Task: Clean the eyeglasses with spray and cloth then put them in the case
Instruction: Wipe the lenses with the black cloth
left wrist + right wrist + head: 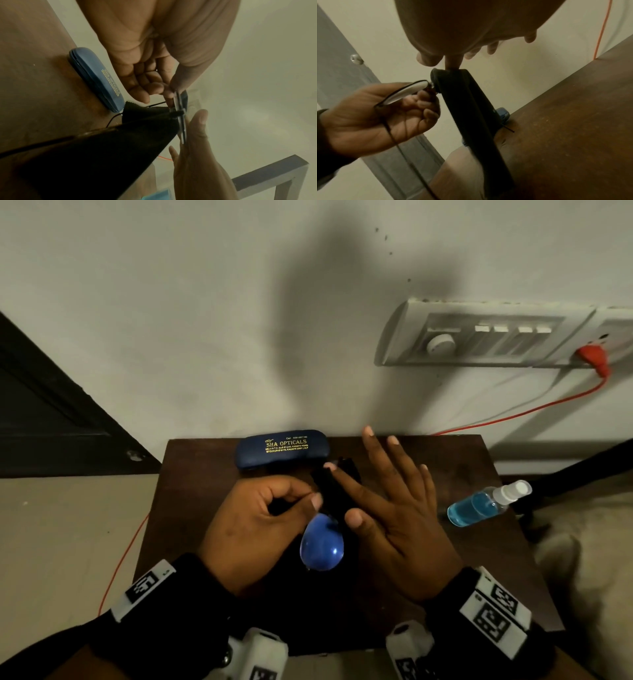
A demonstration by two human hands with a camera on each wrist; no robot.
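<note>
Over the middle of the brown table (191, 508), my left hand (301, 501) grips the eyeglasses (322, 546) near the bridge, fingers curled, one blue lens hanging toward me. My right hand (363, 501) pinches the black cloth (337, 491) over the other lens between thumb and forefinger, its other fingers spread straight. In the right wrist view the cloth (467, 101) hangs from those fingertips down toward the table, beside the lens (406, 92). In the left wrist view the eyeglasses (180, 108) are edge-on. The shut blue case (281, 448) lies at the table's far edge. The spray bottle (486, 503) lies on its side at the right.
The table stands against a white wall that carries a switch board (486, 337) with a red plug and cable (513, 414). A dark door (51, 412) is at the left. Pale fabric (582, 542) lies off the table's right edge.
</note>
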